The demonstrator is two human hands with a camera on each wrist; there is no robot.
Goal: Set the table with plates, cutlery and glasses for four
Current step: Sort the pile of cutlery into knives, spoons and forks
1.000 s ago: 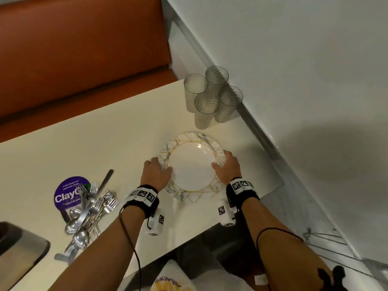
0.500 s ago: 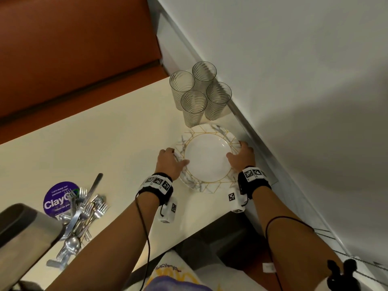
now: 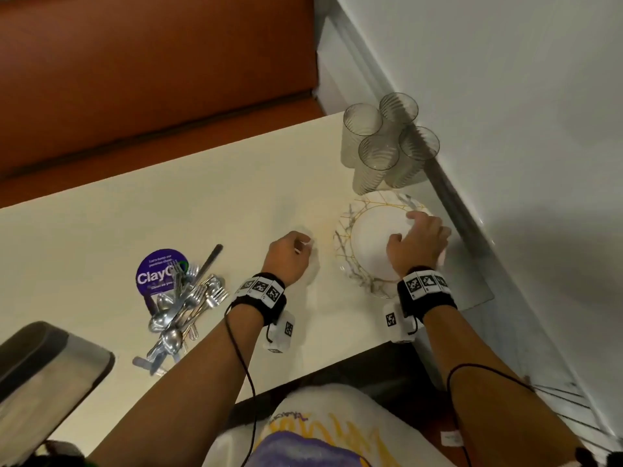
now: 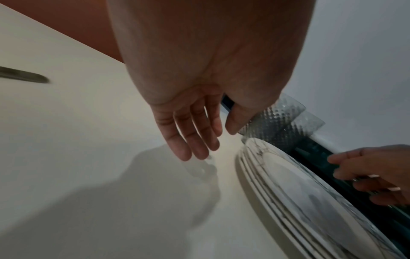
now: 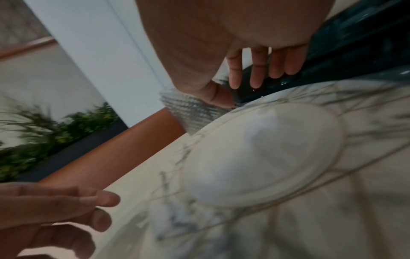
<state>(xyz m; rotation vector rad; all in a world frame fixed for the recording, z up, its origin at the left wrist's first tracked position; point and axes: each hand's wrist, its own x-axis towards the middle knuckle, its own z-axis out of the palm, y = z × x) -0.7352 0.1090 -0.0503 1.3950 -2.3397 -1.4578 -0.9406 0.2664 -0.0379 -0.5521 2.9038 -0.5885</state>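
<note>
- The plates (image 3: 371, 237) sit as a stack on the counter (image 3: 168, 210), at its end beside the wall; the left wrist view shows several rims layered one on another.
- The four glasses (image 3: 387, 143) stand clustered just beyond the plates, and the cutlery (image 3: 182, 301) lies heaped well to the plates' left, on a purple coaster (image 3: 151, 271).
- My judgement: nothing is laid out yet, so dealing out plates is the step in hand; the next move calls for lifting only the top plate off the stack.
- The right hand (image 3: 416, 244) hovers over the plates' far side, fingers spread and relaxed; contact with the rim cannot be told.
- The left hand (image 3: 288, 257) hangs just left of the plates, fingers loosely extended, holding nothing.
</note>
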